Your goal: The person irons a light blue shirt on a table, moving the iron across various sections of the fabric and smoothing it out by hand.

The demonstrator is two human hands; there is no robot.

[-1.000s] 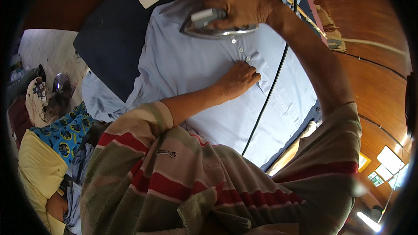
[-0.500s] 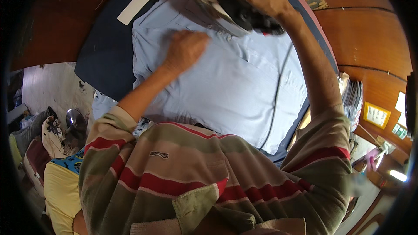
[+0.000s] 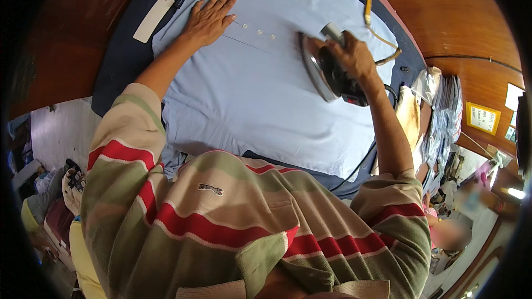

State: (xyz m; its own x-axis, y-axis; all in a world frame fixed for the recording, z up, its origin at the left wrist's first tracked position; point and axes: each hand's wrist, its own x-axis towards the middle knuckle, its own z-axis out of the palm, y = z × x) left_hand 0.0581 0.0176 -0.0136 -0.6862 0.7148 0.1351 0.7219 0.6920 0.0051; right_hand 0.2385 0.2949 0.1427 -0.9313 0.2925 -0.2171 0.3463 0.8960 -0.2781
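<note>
Both hands have shifted: the left hand (image 3: 209, 17) now lies flat, fingers spread, beside the button placket (image 3: 256, 31), while the right hand (image 3: 350, 58), clamped on the electric iron (image 3: 327, 71), has slid onto the light blue shirt (image 3: 260, 99), pressing its middle

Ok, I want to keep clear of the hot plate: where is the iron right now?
In the head view the iron is right of centre on the light blue shirt, gripped by the right hand, right of the button row.
</note>
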